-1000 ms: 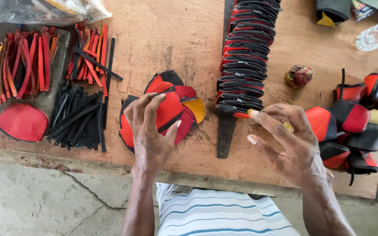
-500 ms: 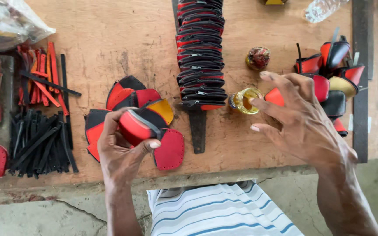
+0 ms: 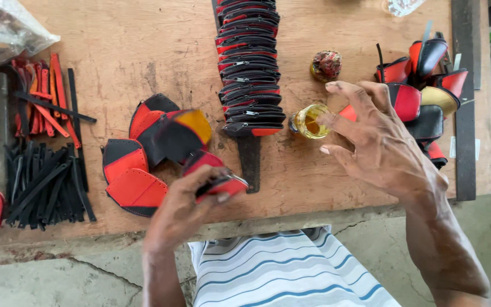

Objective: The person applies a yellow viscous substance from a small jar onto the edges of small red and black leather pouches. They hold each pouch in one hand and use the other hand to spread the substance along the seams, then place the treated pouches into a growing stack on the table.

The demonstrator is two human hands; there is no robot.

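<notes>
My left hand (image 3: 184,211) grips a red and black leather piece (image 3: 218,183) near the table's front edge, lifted off a pile of similar flat red, black and yellow pieces (image 3: 143,148). My right hand (image 3: 379,145) hovers with fingers spread, its fingertips at a small open jar of yellow liquid (image 3: 309,121) on the wooden table (image 3: 143,51). A long stacked row of folded red and black pieces (image 3: 249,68) runs up the table's middle, just left of the jar.
Black strips (image 3: 44,185) and red strips (image 3: 44,96) lie at the left, with a clear plastic bag (image 3: 4,28) above. Finished red and black pouches (image 3: 427,85) sit at the right beside a dark bar (image 3: 464,96). A small round lump (image 3: 326,65) rests behind the jar.
My left hand has pulled the red and black piece off the pile toward the table's front edge. My right hand's fingers have opened wider over the jar.
</notes>
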